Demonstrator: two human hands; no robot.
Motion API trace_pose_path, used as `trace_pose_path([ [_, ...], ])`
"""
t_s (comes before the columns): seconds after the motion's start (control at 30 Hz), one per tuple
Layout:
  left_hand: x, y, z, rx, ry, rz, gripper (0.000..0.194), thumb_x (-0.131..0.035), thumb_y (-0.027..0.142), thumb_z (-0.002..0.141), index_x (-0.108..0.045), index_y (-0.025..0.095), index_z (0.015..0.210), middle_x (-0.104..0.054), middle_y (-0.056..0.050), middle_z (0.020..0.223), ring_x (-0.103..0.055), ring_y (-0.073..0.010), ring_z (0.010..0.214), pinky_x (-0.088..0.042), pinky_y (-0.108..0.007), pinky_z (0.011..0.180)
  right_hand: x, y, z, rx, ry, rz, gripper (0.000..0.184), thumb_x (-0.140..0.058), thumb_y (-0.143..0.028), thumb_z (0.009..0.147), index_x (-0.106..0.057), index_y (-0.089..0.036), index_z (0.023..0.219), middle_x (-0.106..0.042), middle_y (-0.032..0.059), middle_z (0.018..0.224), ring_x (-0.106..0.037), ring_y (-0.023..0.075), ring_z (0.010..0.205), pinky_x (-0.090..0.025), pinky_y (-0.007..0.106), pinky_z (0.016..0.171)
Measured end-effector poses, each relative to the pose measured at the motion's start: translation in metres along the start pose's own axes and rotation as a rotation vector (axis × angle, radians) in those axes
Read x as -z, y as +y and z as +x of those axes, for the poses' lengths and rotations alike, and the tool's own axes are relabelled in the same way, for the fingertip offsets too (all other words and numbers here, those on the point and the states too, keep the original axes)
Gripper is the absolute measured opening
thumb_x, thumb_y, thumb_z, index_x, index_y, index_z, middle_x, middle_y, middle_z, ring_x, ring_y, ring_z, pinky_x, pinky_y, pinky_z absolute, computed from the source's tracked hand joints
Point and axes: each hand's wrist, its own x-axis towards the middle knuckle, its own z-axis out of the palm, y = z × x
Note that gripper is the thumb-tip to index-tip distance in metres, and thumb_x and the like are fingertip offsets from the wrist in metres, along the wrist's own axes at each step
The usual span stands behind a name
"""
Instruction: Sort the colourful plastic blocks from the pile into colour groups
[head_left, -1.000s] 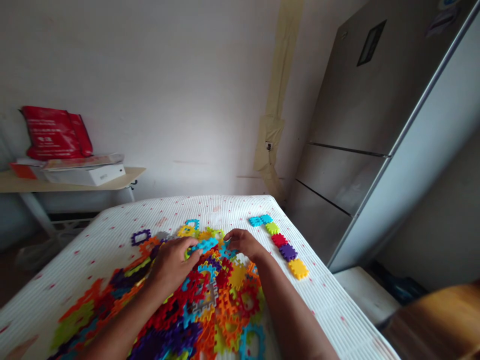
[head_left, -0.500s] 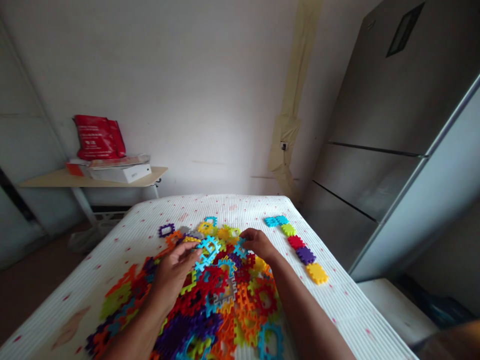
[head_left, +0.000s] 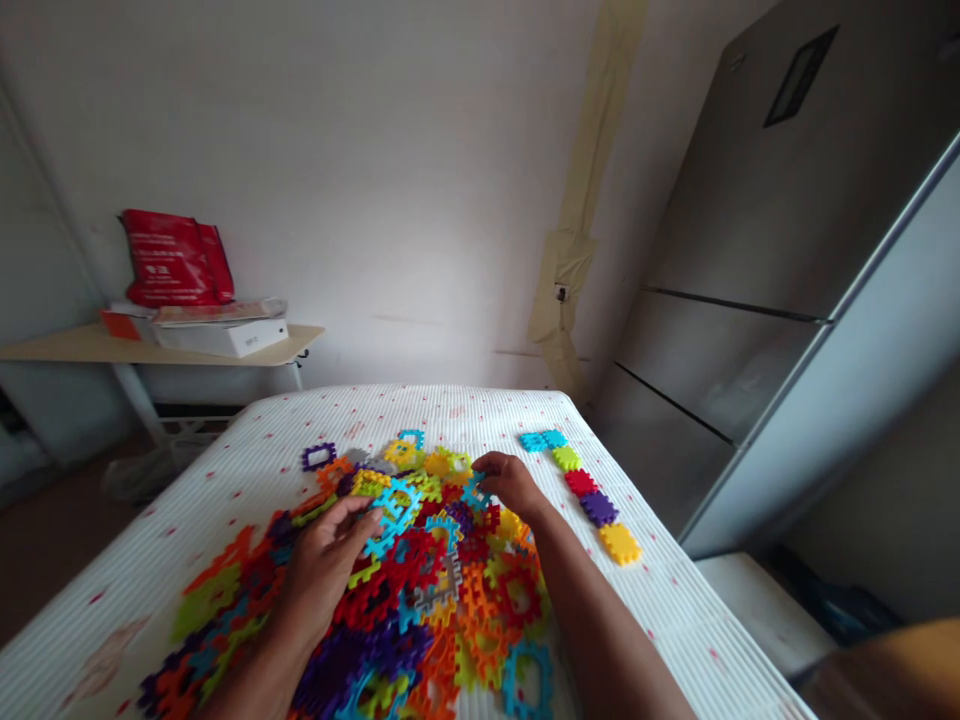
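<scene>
Our forearms reach over a jumbled pile (head_left: 424, 560), wrists bent inward. Our left hand (head_left: 324, 550) pinches a light-blue piece (head_left: 395, 512) between thumb and fingers, tilted above the pile. Our right hand (head_left: 511, 482) curls down near another blue piece (head_left: 474, 492); we cannot tell whether it grips. The pinched piece looks plastic, notch-edged, with cut-outs; ribbed, red-dotted white cloth (head_left: 255, 440) lies beneath.

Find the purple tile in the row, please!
In the head view, the purple tile lies on the cloth, right of the right hand, between the red tile and yellow tile.
</scene>
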Motion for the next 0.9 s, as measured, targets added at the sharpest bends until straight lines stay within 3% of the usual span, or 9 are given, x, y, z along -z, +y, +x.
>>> trace_pose_path([
  [0.23, 0.0, -0.004, 0.003, 0.025, 0.019, 0.017, 0.04, -0.063, 0.054, 0.063, -0.059, 0.025, 0.091, -0.067, -0.002, 0.071, -0.064, -0.023, 0.074, -0.051, -0.028, 0.054, 0.033, 0.005, -0.007, 0.022, 0.269, -0.582, 0.039, -0.045, 0.0, 0.069, -0.066, -0.019, 0.097, -0.064, 0.0051, 0.109, -0.056, 0.0161, 0.102, -0.04, 0.025, 0.089],
  [0.37, 0.0, -0.005, 0.003, 0.029, 0.025, 0.014, 0.037, -0.063, 0.052, 0.063, -0.059, 0.026, 0.088, -0.067, -0.002, 0.072, -0.065, -0.0247, 0.078, -0.052, -0.029, 0.055, 0.036, 0.011, -0.011, -0.149, 0.385, -0.772, 0.038, -0.048, -0.007, 0.075, -0.062, -0.018, 0.108, -0.061, 0.0093, 0.113, -0.056, 0.0194, 0.106, -0.041, 0.026, 0.087],
  [0.47, 0.0, -0.002, 0.002, 0.012, 0.029, 0.021, 0.038, -0.062, 0.053, 0.063, -0.059, 0.024, 0.087, -0.066, -0.002, 0.071, -0.064, -0.0233, 0.077, -0.051, -0.028, 0.055, 0.037, 0.009, -0.015, -0.28, 0.41, -0.868, 0.032, -0.046, -0.012, 0.081, -0.06, -0.015, 0.109, -0.064, 0.0117, 0.106, -0.061, 0.0207, 0.096, -0.044, 0.027, 0.078],
  [0.67, 0.0, 0.0, 0.001, -0.009, 0.033, 0.018, 0.043, -0.063, 0.055, 0.06, -0.059, 0.022, 0.087, -0.066, -0.001, 0.071, -0.064, -0.0226, 0.074, -0.049, -0.027, 0.053, 0.036, -0.003, -0.019, -0.392, 0.42, -0.982, 0.027, -0.045, -0.025, 0.086, -0.06, -0.014, 0.106, -0.067, 0.0161, 0.098, -0.065, 0.0242, 0.09, -0.045, 0.03, 0.069],
  [0.8, 0.0, -0.003, 0.002, 0.007, 0.018, 0.015, 0.042, -0.063, 0.054, 0.061, -0.058, 0.022, 0.088, -0.065, -0.001, 0.072, -0.063, -0.0212, 0.074, -0.048, -0.025, 0.053, 0.025, 0.0, -0.015, -0.425, 0.379, -0.97, 0.043, -0.048, -0.053, 0.083, -0.063, -0.016, 0.1, -0.069, 0.017, 0.093, -0.066, 0.027, 0.088, -0.046, 0.032, 0.069],
  [0.9, 0.0, -0.006, 0.003, 0.013, 0.006, 0.005, 0.041, -0.063, 0.053, 0.062, -0.058, 0.022, 0.089, -0.064, -0.001, 0.072, -0.062, -0.0191, 0.072, -0.048, -0.024, 0.054, 0.015, 0.005, -0.01, -0.43, 0.356, -0.97, 0.05, -0.053, -0.055, 0.079, -0.06, -0.014, 0.106, -0.068, 0.0187, 0.093, -0.065, 0.028, 0.089, -0.046, 0.033, 0.069],
])
